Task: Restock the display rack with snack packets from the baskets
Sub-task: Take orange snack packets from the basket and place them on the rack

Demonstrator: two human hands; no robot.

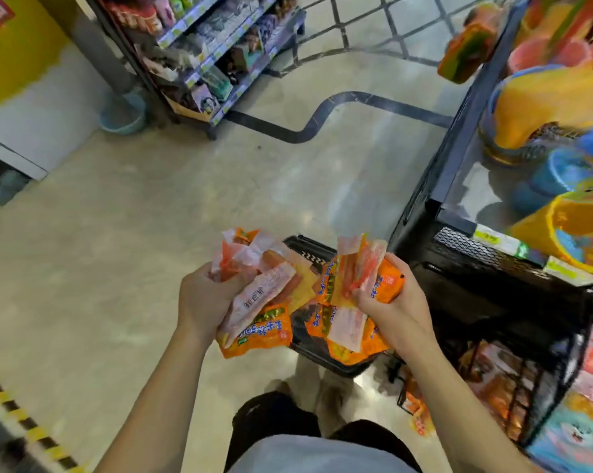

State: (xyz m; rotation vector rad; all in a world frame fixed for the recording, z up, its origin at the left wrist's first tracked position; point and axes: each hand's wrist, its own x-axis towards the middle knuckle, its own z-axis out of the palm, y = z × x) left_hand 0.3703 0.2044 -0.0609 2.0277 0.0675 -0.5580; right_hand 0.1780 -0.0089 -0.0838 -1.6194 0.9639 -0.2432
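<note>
From the head camera, the left hand [203,295] grips a thick bunch of orange and pink snack packets [257,295]. The right hand [390,302] clutches a second bunch, both held over the black basket [303,244] on the floor [152,216]. More packets seem to lie in the basket, so restocking looks only partly done. The black mesh display rack [493,268] stands just to the right. A stocked shelf unit [213,63] and blue bucket [123,114] stand across the pale shop aisle.

Bright, even light; motion-blurred edges
</note>
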